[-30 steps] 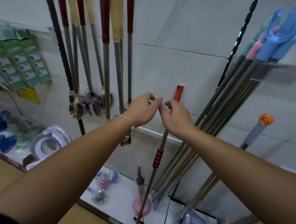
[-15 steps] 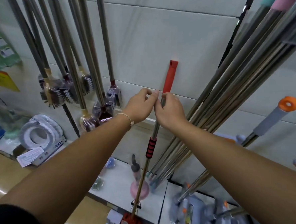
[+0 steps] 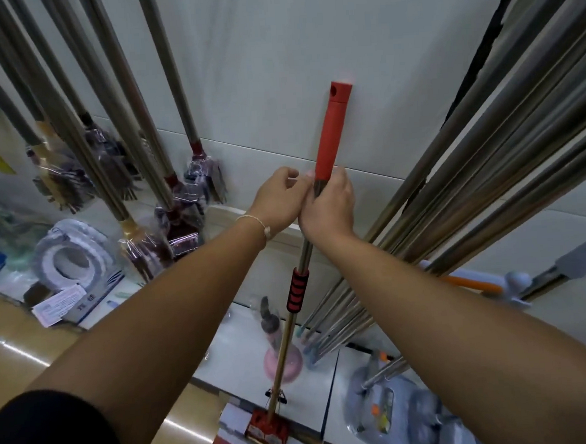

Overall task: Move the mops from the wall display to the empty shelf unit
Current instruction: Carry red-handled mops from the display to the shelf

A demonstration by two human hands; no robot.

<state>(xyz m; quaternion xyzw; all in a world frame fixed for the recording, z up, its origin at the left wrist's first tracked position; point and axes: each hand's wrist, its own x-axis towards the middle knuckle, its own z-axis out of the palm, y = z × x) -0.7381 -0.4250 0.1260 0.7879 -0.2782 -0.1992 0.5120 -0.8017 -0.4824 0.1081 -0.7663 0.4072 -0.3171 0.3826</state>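
Mop (image 3: 331,133) with red top grip leans on the tiled wall (image 3: 275,68), right hand (image 3: 328,207) wrapped round its pole; left hand (image 3: 278,198), fingers curled, meets it, hold unclear.

Leaning poles (image 3: 486,155) right, hanging mops (image 3: 178,225) left.

The mop (image 3: 329,140) leans against the wall (image 3: 257,52) at centre, with the left hand (image 3: 278,198) and right hand (image 3: 328,202) touching side by side on its shaft. Hanging mops (image 3: 160,92) lie to its left and a bundle of leaning poles (image 3: 487,162) to its right. What seems to be a plunger (image 3: 275,346) stands on the low shelf (image 3: 231,363) just behind it.
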